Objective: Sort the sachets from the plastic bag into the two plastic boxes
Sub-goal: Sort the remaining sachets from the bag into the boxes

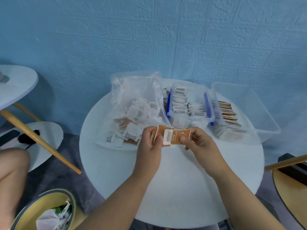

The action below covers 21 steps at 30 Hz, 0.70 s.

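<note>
My left hand (150,138) grips a few orange sachets (160,130); my right hand (198,141) pinches the front one (177,136), likely bound for the right-hand box (267,127).

An orange sachet (178,136) with a white end and white speckles; blue-clipped clear box (189,103); white round surface (174,180); blue brick-pattern wall (149,39).

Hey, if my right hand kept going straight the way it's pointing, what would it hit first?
Likely the blue-clipped box just beyond the orange sachet it pinches; depth is unclear.
</note>
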{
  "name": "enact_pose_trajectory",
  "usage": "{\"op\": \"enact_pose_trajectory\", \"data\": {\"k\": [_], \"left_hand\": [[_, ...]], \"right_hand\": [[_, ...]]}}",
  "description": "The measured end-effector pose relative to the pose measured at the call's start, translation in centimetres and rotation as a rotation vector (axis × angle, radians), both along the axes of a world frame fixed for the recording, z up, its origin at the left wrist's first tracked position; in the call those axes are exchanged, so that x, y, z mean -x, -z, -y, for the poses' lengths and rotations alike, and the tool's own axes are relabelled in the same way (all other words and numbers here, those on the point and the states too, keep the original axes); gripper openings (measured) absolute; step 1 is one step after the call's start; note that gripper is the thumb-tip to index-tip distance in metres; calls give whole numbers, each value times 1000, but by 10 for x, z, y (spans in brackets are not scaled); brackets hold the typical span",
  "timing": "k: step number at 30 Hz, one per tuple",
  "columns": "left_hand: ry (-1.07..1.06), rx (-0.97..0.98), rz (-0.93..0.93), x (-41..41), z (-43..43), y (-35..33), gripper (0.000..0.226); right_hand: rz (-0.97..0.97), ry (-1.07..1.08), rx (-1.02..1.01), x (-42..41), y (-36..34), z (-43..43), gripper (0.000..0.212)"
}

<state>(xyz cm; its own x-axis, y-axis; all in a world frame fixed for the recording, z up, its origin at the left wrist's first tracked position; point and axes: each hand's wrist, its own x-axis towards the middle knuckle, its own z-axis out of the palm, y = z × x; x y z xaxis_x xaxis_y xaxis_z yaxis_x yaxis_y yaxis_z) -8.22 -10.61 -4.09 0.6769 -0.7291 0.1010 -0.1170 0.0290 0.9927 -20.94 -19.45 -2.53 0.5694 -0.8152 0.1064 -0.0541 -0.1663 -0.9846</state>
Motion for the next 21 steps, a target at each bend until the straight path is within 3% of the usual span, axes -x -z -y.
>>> {"op": "enact_pose_trajectory", "data": {"k": [7,9,11,17,21], "left_hand": [[338,-114,57,26,3,2,33],[384,-130,122,28,2,2,27],[353,-141,199,28,2,5,16],[216,-145,375,20,-1,14,62],[192,-122,460,20,-6,15,50]], "right_hand": [[-4,115,-14,22,22,3,14],[-11,132,27,22,24,1,15],[-20,145,82,21,26,-2,21],[-68,68,216,23,27,-7,35],[-124,-76,386,24,34,-4,45]]}}
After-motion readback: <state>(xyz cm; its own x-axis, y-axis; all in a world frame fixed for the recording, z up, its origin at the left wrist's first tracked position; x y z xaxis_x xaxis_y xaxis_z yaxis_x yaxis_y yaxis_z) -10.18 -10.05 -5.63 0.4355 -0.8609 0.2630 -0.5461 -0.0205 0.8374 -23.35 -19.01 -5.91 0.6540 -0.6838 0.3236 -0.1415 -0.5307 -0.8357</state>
